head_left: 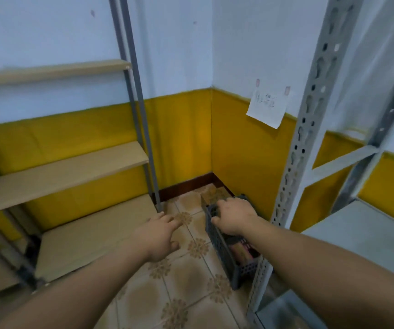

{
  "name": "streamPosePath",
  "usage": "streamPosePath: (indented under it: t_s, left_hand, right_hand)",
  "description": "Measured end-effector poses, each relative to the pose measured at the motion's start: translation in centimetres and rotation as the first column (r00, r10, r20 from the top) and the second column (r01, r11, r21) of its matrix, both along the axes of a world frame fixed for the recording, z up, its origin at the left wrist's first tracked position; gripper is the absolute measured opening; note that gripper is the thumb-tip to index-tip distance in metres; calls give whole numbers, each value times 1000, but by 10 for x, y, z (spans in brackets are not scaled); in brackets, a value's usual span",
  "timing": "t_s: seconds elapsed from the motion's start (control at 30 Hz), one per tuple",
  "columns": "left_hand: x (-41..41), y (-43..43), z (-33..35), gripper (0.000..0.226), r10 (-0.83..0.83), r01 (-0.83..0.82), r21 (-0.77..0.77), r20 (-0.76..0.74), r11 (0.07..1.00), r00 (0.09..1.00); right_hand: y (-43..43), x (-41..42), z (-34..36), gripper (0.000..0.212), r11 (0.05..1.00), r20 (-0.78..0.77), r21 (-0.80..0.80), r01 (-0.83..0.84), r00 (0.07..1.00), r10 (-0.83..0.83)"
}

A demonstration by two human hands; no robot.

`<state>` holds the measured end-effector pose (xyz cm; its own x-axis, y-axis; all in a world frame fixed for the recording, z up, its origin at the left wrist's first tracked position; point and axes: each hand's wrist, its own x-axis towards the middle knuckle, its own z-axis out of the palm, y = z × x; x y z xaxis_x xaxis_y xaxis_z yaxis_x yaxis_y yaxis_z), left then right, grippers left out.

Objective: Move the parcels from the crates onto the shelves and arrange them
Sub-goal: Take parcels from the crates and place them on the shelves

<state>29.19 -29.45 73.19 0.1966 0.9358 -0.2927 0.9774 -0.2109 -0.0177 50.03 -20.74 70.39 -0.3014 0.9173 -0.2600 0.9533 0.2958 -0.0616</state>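
Head view: right hand (235, 219) dips into crate (217, 242), its contents mostly hidden.

The crate (217, 241) is dark grey plastic, matt, its walls pierced in a grid; the parcel (237, 250) inside it looks like brown cardboard; the left shelves (67, 172) are pale wood-look boards, smooth and matt, on slim grey metal posts (141, 110); the right rack's upright (309, 115) is grey-painted steel punched with slots; its metal shelf (362, 231) is a smooth sheet with a dull sheen; the floor (191, 293) is glazed tile, faintly glossy; the wall (181, 138) is painted; a sheet of paper (268, 108) is white and matt.
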Motion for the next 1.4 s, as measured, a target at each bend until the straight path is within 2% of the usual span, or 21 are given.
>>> streamPosePath:
  t_s: [0.2,0.3,0.5,0.67,0.87,1.0,1.07,1.17,1.27,1.4]
  left_hand:
    - [-31,89,-7,63,-29,29,-4,-14,1000,999]
    - [-47,144,-21,64,-81,81,-18,-16,997,997]
    - [-69,274,-50,64,-255,252,-60,-54,966,965]
    - [-62,364,-58,60,-462,451,-146,-53,880,885]
    - [-1,443,-84,60,-647,633,-239,23,736,762]
    - [48,474,-115,62,-673,670,-361,139,649,727]
    - [61,491,-131,63,-664,671,-396,181,626,726]
    - [73,524,-157,64,-658,645,-461,159,610,736]
    - [78,554,-178,61,-621,611,-487,166,624,766]
    - [83,589,-209,47,-561,586,-513,224,627,797]
  right_hand:
    - [80,-17,-6,53,999,124,-43,29,992,-23]
    - [119,-23,-14,59,997,171,-43,60,984,-52]
    - [195,-30,-39,58,968,193,-82,239,956,-220]
    - [222,-21,-56,58,894,168,-147,424,901,-400]
    - [239,20,-72,56,743,176,-215,634,773,-609]
    - [258,51,-96,56,634,157,-267,726,681,-715]
    - [273,63,-112,57,567,125,-303,766,622,-773]
    - [294,70,-143,57,450,31,-414,792,506,-862]
    - [307,67,-175,39,394,-7,-508,766,454,-891]
    - [319,52,-203,50,245,-25,-588,771,286,-958]
